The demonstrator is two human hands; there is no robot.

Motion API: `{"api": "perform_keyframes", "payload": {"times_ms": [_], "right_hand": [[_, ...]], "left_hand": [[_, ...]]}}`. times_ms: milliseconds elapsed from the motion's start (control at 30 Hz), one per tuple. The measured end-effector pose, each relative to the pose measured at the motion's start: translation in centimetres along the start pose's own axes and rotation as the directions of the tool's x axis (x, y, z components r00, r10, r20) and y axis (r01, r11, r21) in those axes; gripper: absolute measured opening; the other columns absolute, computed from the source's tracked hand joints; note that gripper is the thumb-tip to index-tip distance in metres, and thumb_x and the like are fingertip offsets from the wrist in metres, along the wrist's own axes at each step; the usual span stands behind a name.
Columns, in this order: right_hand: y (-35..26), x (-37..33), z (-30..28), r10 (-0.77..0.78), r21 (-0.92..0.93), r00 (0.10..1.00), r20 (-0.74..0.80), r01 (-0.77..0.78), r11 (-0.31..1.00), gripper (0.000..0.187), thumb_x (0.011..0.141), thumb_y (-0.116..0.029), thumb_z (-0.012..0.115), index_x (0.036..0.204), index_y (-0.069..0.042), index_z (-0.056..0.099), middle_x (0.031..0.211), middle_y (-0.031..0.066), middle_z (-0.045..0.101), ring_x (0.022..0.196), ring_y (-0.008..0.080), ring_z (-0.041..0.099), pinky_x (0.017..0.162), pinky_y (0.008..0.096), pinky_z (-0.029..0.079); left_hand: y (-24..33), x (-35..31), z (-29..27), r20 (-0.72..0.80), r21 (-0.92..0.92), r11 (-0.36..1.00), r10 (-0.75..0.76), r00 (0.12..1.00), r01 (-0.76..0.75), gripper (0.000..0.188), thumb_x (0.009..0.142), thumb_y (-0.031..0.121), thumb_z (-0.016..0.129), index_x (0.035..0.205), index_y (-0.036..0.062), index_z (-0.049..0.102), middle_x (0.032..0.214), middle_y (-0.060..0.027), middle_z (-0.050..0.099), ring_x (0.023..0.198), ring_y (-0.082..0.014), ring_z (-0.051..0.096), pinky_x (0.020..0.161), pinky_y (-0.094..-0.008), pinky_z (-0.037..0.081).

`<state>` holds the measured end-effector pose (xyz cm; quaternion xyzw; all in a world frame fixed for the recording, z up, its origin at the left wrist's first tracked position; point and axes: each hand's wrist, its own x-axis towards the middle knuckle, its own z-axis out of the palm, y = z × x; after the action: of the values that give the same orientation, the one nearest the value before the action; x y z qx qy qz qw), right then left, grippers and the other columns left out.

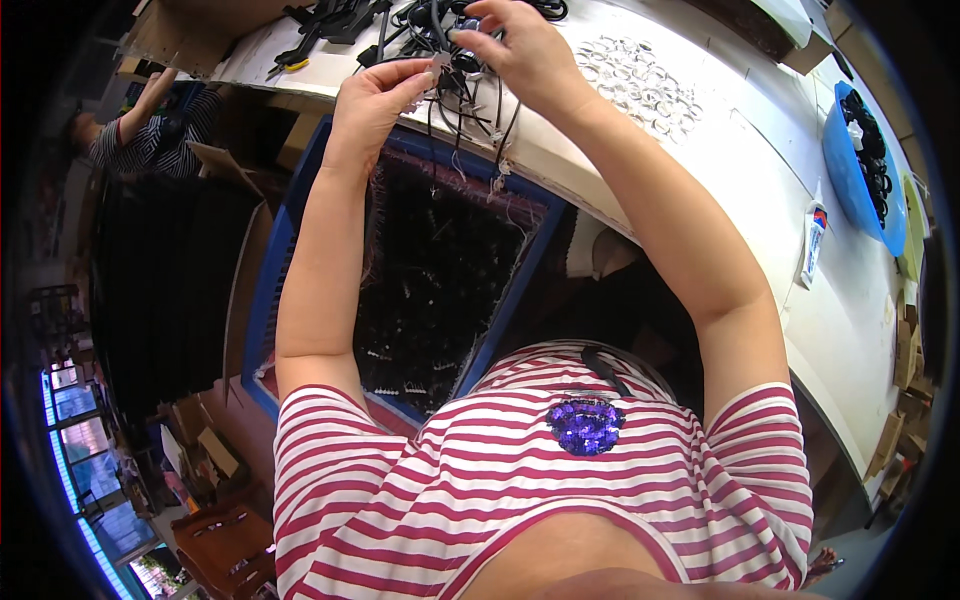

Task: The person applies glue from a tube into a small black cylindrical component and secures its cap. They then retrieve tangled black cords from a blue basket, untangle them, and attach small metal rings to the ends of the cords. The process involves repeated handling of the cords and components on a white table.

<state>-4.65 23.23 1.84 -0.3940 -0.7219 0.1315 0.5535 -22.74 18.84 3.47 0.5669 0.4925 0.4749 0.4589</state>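
My left hand (372, 105) is at the table's near edge, thumb and fingers pinched on a small whitish piece (440, 66) that looks like clear plastic. To its right, my right hand (527, 58) is raised over a heap of black cables (432, 28), thumb and forefinger curled toward each other. What lies between those fingers is too small and dark to make out. Several thin black cable ends (498, 150) with pale tips hang over the edge below my hands.
Many whitish rings (640, 88) lie right of the cables. Farther right are a tube (813, 245) and a blue basin (835, 150) of black parts. Under the table edge stands a blue crate (520, 275) of dark pieces. A person (150, 135) sits at far left.
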Motion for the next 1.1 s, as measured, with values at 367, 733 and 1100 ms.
{"api": "perform_keyframes", "payload": {"times_ms": [367,733,1100], "right_hand": [[-1.5,-0.8,-0.2,0.15,0.09,0.934,0.325,-0.188,0.978,0.022,0.076,-0.026,0.066,0.082,-0.005,0.065,0.067,0.0025,0.061,0.06,0.0095,0.053,0.057,0.0219,0.042],[-0.3,-0.3,-0.7,0.315,0.418,0.679,0.663,-0.685,0.597,0.018,0.078,-0.028,0.064,0.074,-0.01,0.062,0.069,-0.0024,0.06,0.061,0.0038,0.054,0.055,0.0179,0.038],[-2.4,-0.6,-1.0,0.233,0.322,0.898,0.374,-0.362,0.875,0.012,0.074,-0.017,0.063,0.074,-0.005,0.063,0.068,0.0091,0.06,0.062,0.0171,0.059,0.056,0.0272,0.044]], "left_hand": [[0.2,-0.2,-0.6,0.072,0.207,0.977,0.041,0.997,-0.055,0.017,0.077,0.009,0.065,0.091,-0.001,0.063,0.081,-0.0033,0.063,0.073,-0.0068,0.056,0.067,-0.0178,0.044],[0.5,0.6,-0.5,0.143,0.078,0.997,-0.027,0.989,0.016,0.016,0.076,0.011,0.066,0.088,0.0013,0.065,0.078,-0.002,0.062,0.069,-0.0062,0.054,0.066,-0.0185,0.041],[-0.6,0.7,0.1,0.049,0.169,0.97,0.167,0.985,-0.173,0.015,0.076,0.01,0.065,0.087,-0.0002,0.065,0.075,-0.0019,0.063,0.069,-0.0053,0.055,0.063,-0.0168,0.043]]}}
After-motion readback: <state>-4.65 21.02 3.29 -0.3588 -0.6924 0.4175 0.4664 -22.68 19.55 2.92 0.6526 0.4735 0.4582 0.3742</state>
